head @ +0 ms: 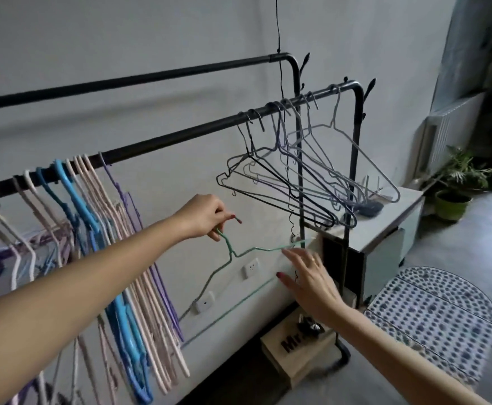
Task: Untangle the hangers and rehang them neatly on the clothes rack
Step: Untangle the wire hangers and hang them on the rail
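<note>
Nearest, at five o'clock, lies a rounded mat [431, 320] with a bumpy blue-dotted texture on the smooth grey floor. The right hand [312, 282] reaches forward with fingers spread wide and straight, its fingertips just beside the right shoulder of a thin green wire hanger [239, 254]; whether they touch it I cannot tell. The left hand [207, 217] pinches that hanger at its hook, holding it out in the air in front of the wall, below the rack's lower rail [157, 143]. Just under the right hand, at six o'clock, sits a boxy wooden crate [291, 355] with black lettering.

At nine o'clock a tight row of thick, matte coated hangers [98, 217] in cream, pink, blue and purple hangs from the lower rail. At one o'clock a looser cluster of slim grey and black wire hangers [306, 176] hangs from the same round black metal rail, their triangles overlapping. A second rail [151, 76] runs higher and farther back. At two o'clock stands a pale cabinet [385, 229], and beyond it a leafy plant in a green pot [452, 204].
</note>
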